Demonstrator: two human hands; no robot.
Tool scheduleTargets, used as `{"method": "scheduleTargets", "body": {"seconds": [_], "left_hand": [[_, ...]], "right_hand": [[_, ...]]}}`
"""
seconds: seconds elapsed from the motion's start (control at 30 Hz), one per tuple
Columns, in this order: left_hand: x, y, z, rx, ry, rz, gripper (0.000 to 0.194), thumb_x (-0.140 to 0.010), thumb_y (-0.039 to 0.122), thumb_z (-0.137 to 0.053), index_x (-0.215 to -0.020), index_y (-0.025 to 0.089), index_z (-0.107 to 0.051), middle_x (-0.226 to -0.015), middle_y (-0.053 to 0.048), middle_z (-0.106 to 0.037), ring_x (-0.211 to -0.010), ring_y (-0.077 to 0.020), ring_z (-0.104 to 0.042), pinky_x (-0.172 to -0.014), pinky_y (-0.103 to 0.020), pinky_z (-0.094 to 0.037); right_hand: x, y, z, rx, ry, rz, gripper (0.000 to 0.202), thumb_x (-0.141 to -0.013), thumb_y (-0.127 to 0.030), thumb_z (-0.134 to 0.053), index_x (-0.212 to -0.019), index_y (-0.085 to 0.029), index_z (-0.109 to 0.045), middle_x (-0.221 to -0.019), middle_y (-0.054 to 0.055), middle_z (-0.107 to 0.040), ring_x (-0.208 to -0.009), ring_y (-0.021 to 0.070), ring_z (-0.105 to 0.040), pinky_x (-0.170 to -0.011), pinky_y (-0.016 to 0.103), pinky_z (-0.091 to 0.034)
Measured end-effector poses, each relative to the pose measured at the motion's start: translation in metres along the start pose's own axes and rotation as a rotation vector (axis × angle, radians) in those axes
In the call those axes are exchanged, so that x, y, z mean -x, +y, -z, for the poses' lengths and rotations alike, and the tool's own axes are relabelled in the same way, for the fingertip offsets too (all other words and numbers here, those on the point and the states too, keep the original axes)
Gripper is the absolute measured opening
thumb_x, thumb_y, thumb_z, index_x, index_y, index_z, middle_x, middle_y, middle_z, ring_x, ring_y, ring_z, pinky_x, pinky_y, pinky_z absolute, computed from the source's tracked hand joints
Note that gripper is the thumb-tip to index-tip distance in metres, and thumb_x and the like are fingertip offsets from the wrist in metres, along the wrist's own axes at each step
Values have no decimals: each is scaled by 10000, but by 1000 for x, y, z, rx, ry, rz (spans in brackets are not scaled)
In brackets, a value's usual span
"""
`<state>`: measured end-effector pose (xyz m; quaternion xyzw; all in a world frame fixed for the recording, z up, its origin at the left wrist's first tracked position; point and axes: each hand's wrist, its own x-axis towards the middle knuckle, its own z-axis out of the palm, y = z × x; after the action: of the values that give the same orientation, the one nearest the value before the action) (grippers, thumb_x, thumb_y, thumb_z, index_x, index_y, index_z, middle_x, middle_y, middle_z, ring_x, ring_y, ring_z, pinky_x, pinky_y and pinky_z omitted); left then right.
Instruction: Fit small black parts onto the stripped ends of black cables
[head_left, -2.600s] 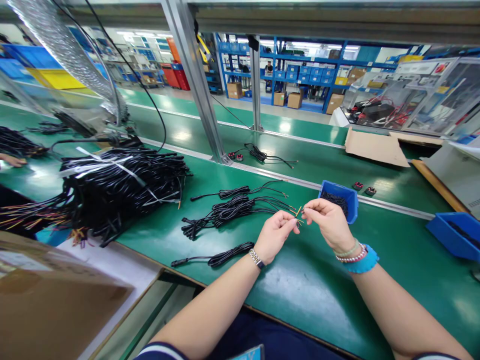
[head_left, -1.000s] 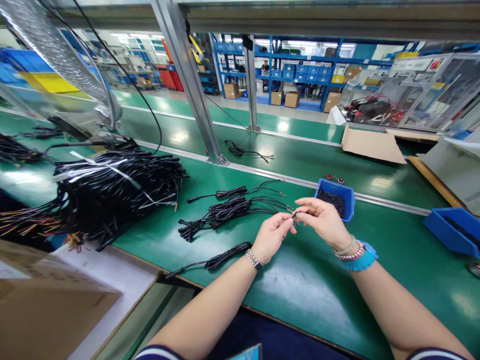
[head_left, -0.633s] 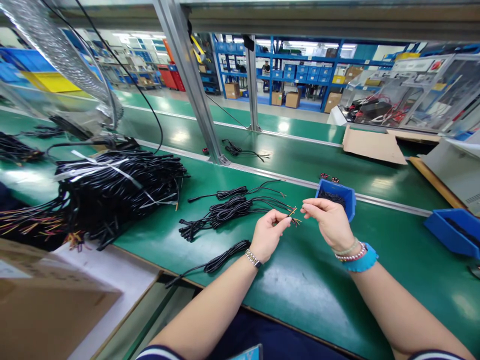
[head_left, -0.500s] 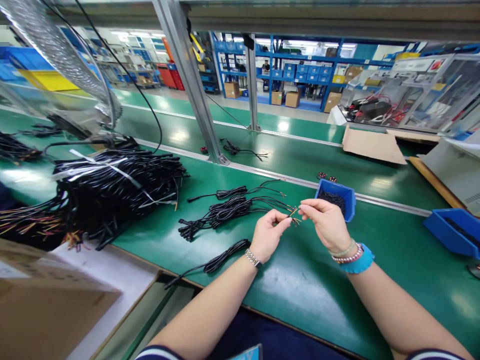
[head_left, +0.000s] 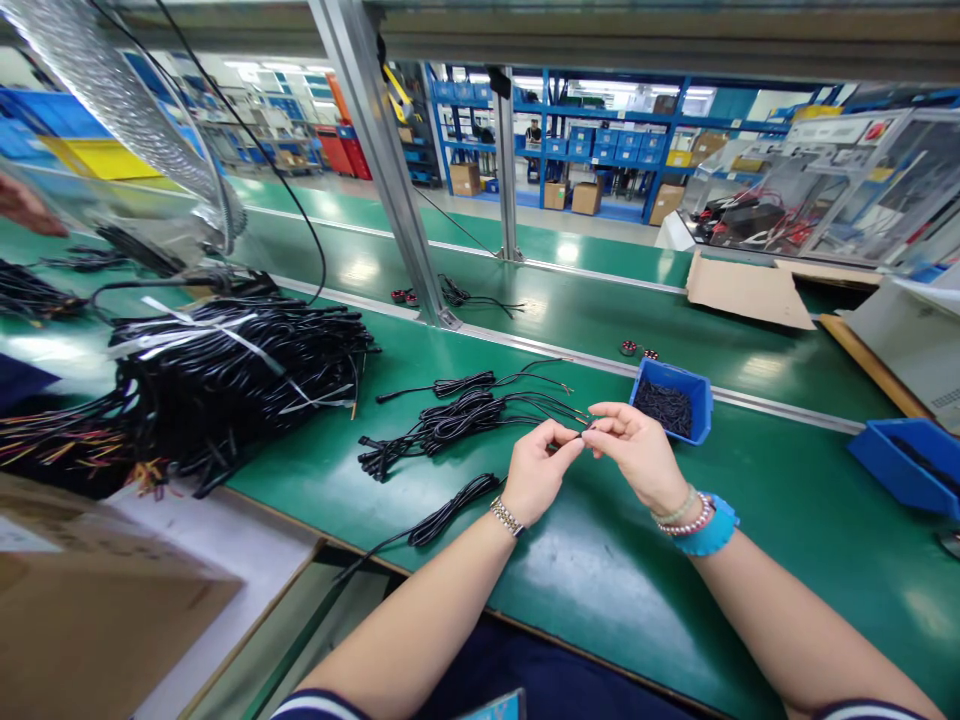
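My left hand [head_left: 538, 468] pinches the end of a black cable, whose coil [head_left: 454, 508] lies on the green bench at its left. My right hand [head_left: 634, 455] is closed at the same cable end, its fingertips meeting those of my left hand. A small dark piece shows between the fingertips, too small to make out. Behind my left hand lies a bundle of black cables [head_left: 461, 420] with bare coloured wire ends towards my hands. A blue bin [head_left: 701, 405] of small black parts stands just behind my right hand.
A large tied heap of black cables [head_left: 240, 360] fills the bench's left. Another blue bin [head_left: 900, 470] is at the right. A metal post [head_left: 397, 200] rises behind the bench. Small red-and-black round parts [head_left: 639, 350] lie beyond. Another person's hand [head_left: 28, 205] shows at far left.
My right hand has moved slightly left and down, meeting my left fingertips. The coloured wires between them are now hidden. Another person's hand has appeared at far left. The round parts beyond have shifted left.
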<state>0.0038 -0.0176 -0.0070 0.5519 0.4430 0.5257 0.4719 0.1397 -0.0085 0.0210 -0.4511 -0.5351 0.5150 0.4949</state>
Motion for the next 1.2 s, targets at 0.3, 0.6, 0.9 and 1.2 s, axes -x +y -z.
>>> {"method": "scheduleTargets", "body": {"seconds": [0.3,0.6,0.9,1.2], "left_hand": [[1,5,-3,-26,-46,-34,139,-710,227,-586,-616,139,-533,-579,33,-503,-575,-86,-444,-584,-211,-361],[9,12,-5,-129,-316,-317,142,-721,278,-601,-739,138,-613,-675,-16,-581,-609,-107,-498,-577,-216,-398],[8,10,-5,-208,-363,-456,247,-841,233,-434,-911,142,-653,-818,-59,-663,-784,-144,-593,-732,-235,-461],[15,10,-2,-183,-222,-609,260,-811,171,-445,-994,150,-628,-839,-75,-642,-787,-140,-581,-731,-253,-483]], "right_hand": [[5,-8,9,494,14,408,120,-723,-268,-611,-681,-162,-651,-711,46,-611,-693,144,-547,-658,291,-433],[-40,11,22,682,-200,187,248,-811,-347,-466,-892,-171,-621,-797,48,-631,-691,144,-565,-640,278,-450],[-62,14,-17,1176,-109,481,170,-800,-190,-444,-752,-170,-607,-734,36,-609,-671,132,-539,-649,244,-416],[10,-41,23,1080,-506,492,242,-839,-149,-393,-845,-187,-633,-763,39,-618,-694,124,-566,-635,223,-447]]}}
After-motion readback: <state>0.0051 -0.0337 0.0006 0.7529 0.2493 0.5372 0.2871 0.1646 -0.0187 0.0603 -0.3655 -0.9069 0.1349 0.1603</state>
